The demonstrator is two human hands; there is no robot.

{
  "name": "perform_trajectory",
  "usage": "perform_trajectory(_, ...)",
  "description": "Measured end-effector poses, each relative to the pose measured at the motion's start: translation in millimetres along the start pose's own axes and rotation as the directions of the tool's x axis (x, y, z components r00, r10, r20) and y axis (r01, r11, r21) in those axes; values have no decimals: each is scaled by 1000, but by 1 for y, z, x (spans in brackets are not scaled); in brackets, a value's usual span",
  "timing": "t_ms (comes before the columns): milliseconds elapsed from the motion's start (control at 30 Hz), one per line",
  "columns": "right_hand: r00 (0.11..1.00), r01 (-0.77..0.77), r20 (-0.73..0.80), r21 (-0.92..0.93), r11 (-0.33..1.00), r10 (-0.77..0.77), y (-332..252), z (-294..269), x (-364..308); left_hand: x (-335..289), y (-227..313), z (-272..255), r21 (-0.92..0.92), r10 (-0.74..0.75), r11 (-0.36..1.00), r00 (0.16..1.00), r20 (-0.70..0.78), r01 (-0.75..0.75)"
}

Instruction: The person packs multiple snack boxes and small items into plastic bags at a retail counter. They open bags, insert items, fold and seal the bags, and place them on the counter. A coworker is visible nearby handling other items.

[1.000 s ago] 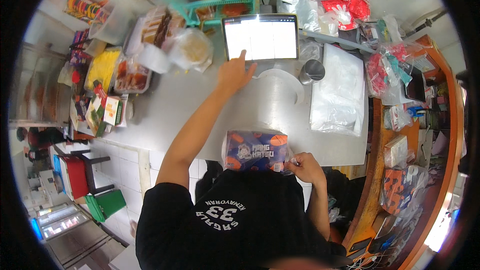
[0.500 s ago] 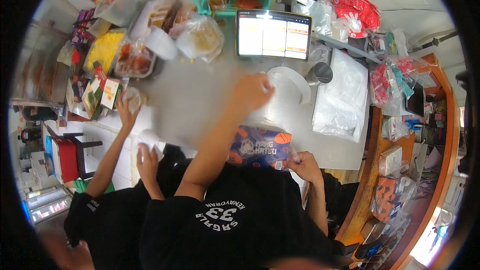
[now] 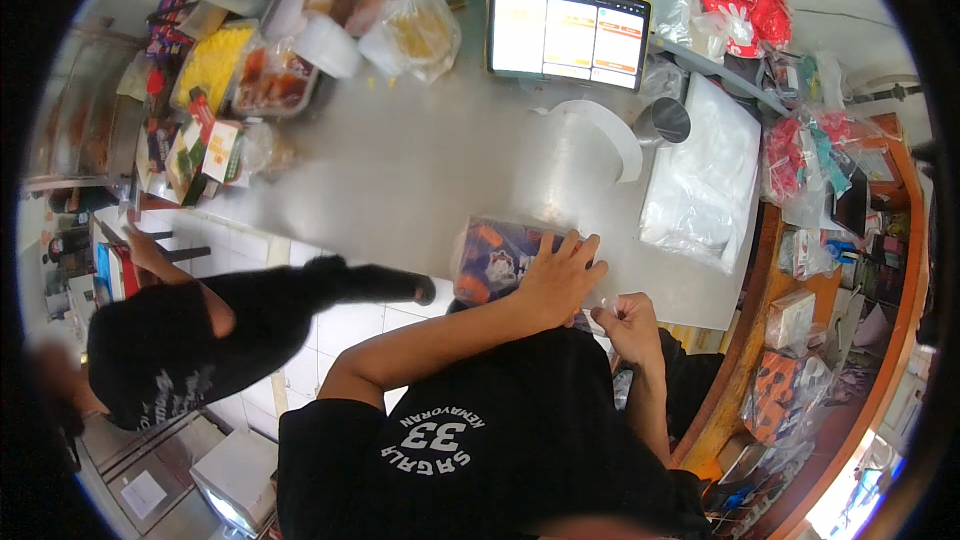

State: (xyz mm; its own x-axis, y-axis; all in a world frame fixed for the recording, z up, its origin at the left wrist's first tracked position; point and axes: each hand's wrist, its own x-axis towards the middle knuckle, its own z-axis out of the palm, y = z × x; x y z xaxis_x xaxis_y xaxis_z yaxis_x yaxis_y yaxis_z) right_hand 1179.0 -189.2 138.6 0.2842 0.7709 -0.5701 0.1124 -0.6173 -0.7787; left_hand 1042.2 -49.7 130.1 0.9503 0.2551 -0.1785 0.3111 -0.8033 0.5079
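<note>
A dark blue box with orange patches [image 3: 490,258], apparently in a clear plastic bag, stands at the front edge of the metal table, close against my body. My left hand [image 3: 562,278] lies across its right part, fingers spread and stretched out. Just right of the box, my right hand [image 3: 632,328] is closed in a pinch on the edge of the clear plastic. My left hand covers part of the box's front, and the bag's lower portion is hard to make out.
A lit tablet [image 3: 567,35] stands at the back. A metal cup [image 3: 664,120], a curved white strip [image 3: 620,140] and a stack of clear plastic bags [image 3: 705,180] lie right. Food trays [image 3: 275,83] stand far left. A co-worker in black [image 3: 200,340] is at my left.
My left hand has come down from above the table onto the box. My right hand stays at its right side. The co-worker has moved left, away from the table.
</note>
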Motion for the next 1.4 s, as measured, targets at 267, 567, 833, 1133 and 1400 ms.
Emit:
perform_trajectory(267, 851, 215, -391, -350, 912, -351, -15, 6, 17, -67, -14, -39, -58, -526, 835, 762, -377, 547)
perform_trajectory(567, 935, 214, -349, 413, 885, -63, -8, 3, 60, -92, -70, -19, -911, -715, -38, 648, -263, -411)
perform_trajectory(833, 906, 332, -365, 294, 896, -216, -40, 8, 30, -132, -54, -69, -999, -516, 18, 855, -48, -45)
perform_trajectory(1133, 864, 498, -212, 226, 837, -457, -84, -7, -31, -141, -20, -111, -980, -357, 23, 914, -193, -198)
perform_trajectory(1400, 667, 743, -34, 98, 662, -744, -140, -23, -65, -150, 4, -139, -965, -293, -75, 931, -219, -251)
